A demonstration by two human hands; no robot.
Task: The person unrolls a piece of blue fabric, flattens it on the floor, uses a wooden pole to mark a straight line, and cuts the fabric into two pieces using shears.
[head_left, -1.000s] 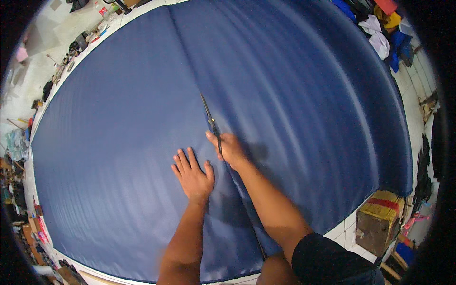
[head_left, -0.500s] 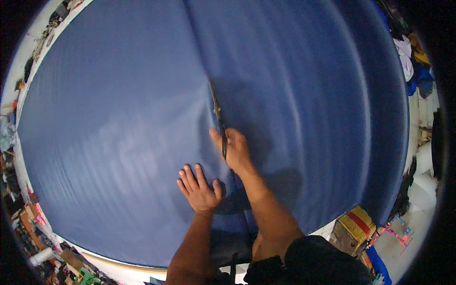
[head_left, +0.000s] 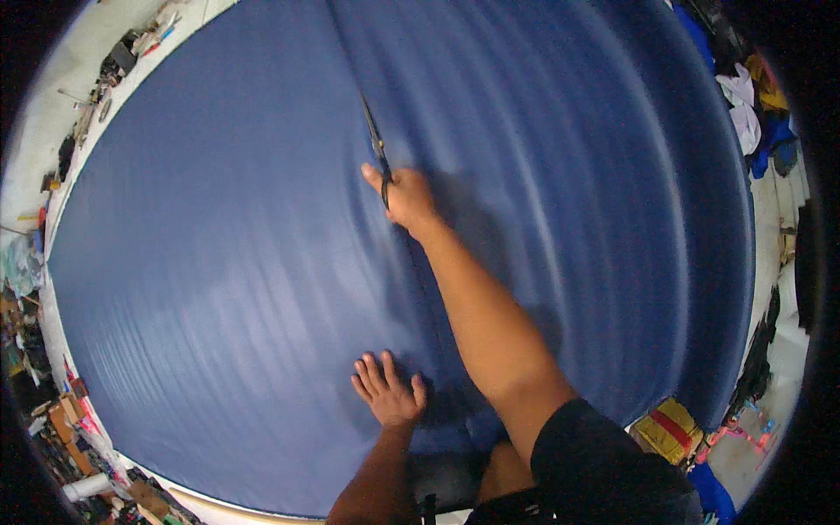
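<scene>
A wide sheet of dark blue fabric [head_left: 236, 236] is spread in front of me, and a dark line runs along it from the far edge down toward me. My right hand [head_left: 409, 199] is wrapped round the handles of a pair of scissors [head_left: 376, 138]. The blades lie along that line and point away from me; behind the hand the line continues as a cut between two edges. Nearer to me, left of the cut, my left hand [head_left: 391, 398] lies flat on the fabric with its fingers spread, holding nothing.
A yellow box with a red band [head_left: 670, 432] stands at the near right, by the fabric's edge. Crumpled white cloth [head_left: 742, 109] and other cloths lie at the far right. Along the left side are a clear plastic bag [head_left: 21, 267] and a white roll [head_left: 87, 486] amid clutter.
My right hand has slid the scissors forward and slightly left along the line, and the cut behind them is longer. The left hand stays flat but sits lower in the picture.
</scene>
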